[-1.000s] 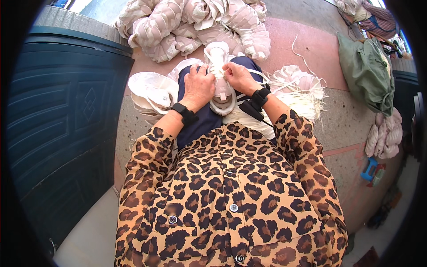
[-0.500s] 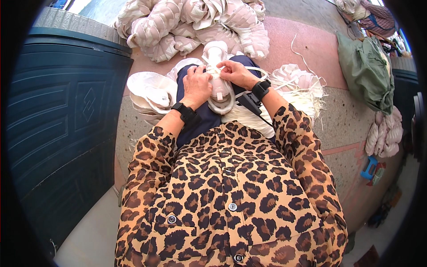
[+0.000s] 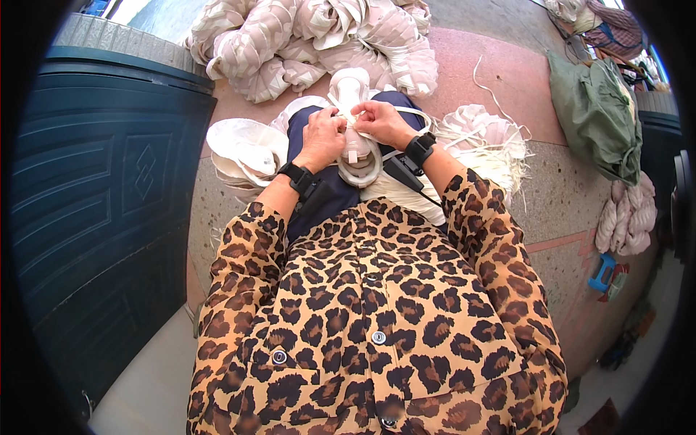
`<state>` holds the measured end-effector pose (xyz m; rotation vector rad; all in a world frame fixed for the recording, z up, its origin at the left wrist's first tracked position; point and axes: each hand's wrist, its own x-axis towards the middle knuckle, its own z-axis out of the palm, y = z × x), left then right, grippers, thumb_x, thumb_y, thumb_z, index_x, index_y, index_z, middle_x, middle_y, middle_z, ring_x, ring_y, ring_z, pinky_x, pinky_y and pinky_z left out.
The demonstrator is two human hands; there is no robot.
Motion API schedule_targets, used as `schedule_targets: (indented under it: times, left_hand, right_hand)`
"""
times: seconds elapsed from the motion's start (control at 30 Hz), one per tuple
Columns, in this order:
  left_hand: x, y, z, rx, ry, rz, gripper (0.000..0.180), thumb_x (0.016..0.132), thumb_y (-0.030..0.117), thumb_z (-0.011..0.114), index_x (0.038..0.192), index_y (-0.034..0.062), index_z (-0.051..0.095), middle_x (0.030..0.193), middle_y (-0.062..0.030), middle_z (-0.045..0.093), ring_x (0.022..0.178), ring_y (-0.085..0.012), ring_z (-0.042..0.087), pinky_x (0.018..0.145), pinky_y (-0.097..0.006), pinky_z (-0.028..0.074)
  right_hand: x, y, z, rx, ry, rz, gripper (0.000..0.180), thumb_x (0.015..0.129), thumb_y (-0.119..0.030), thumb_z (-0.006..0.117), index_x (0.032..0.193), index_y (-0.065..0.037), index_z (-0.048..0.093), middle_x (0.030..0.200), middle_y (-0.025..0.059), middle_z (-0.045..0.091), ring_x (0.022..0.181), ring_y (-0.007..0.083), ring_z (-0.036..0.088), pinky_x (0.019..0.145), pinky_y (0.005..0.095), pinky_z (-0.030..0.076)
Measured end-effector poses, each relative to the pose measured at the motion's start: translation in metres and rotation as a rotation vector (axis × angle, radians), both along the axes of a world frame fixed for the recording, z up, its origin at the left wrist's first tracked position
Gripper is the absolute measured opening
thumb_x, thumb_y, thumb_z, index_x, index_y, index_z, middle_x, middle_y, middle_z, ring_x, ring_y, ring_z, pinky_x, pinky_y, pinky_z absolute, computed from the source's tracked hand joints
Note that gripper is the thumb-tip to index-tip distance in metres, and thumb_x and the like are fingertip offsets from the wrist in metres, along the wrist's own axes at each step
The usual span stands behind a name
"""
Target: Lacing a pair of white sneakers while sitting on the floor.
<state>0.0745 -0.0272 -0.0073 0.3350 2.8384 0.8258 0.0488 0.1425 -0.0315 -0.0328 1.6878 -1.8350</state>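
Observation:
A pale pink and white shoe upper [image 3: 349, 85] lies across my lap, its toe pointing away and its round heel opening toward me. My left hand [image 3: 324, 135] is on its left side, fingers bent and pinched at the lacing area. From the right, my right hand [image 3: 382, 123] pinches a white shoelace [image 3: 415, 113] over the middle of the upper. The lace's loose length trails off to the right of that hand. Exactly where the lace passes between the fingertips is hidden.
Bundled shoe uppers [image 3: 319, 43] are heaped ahead. More uppers [image 3: 243, 148] are stacked at left, beside a dark blue door [image 3: 101, 167]. Loose white laces [image 3: 500, 156] lie at right, with a green sack [image 3: 594, 119] and a blue plastic piece [image 3: 601, 272] farther right.
Both hands have shifted slightly at the lacing, fingertips drawn closer to the upper's middle. The right hand has moved a little to the left. The upper stays in place.

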Motion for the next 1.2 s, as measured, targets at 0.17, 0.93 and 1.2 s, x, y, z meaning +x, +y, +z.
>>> schedule_targets:
  times: [0.17, 0.93, 1.2]
  left_hand:
    - [-0.006, 0.0, 0.003, 0.028, -0.057, 0.013, 0.014, 0.073, 0.019, 0.056, 0.077, 0.0087, 0.064, 0.114, -0.0117, 0.052, 0.109, -0.0299, 0.043, 0.087, -0.041, 0.038]
    - [0.009, -0.273, 0.094, 1.159, -0.211, 1.125, 0.019, 0.088, 0.018, 0.051, 0.072, 0.0103, 0.045, 0.049, 0.0052, 0.027, 0.037, -0.0059, 0.023, 0.036, -0.022, 0.018]
    - [-0.019, -0.268, 0.125, 1.003, -0.049, 0.983, 0.016, 0.083, 0.016, 0.059, 0.075, 0.0099, 0.046, 0.051, 0.0075, 0.027, 0.037, -0.003, 0.022, 0.034, -0.02, 0.016]
  right_hand:
    - [0.0, 0.0, 0.019, 0.33, 0.342, 0.121, 0.022, 0.073, -0.009, 0.062, 0.09, 0.003, 0.057, 0.07, 0.0013, 0.055, 0.064, 0.0062, 0.05, 0.059, 0.0214, 0.043]
    - [0.01, 0.231, 0.084, -0.572, -0.049, -0.966, 0.023, 0.095, -0.024, 0.032, 0.08, -0.01, 0.043, 0.051, -0.0043, 0.022, 0.043, 0.0073, 0.02, 0.041, 0.0233, 0.021]
    - [0.018, 0.228, 0.088, -0.586, 0.066, -1.148, 0.021, 0.095, -0.02, 0.033, 0.09, -0.007, 0.048, 0.052, -0.0047, 0.029, 0.043, 0.0079, 0.025, 0.043, 0.023, 0.025]
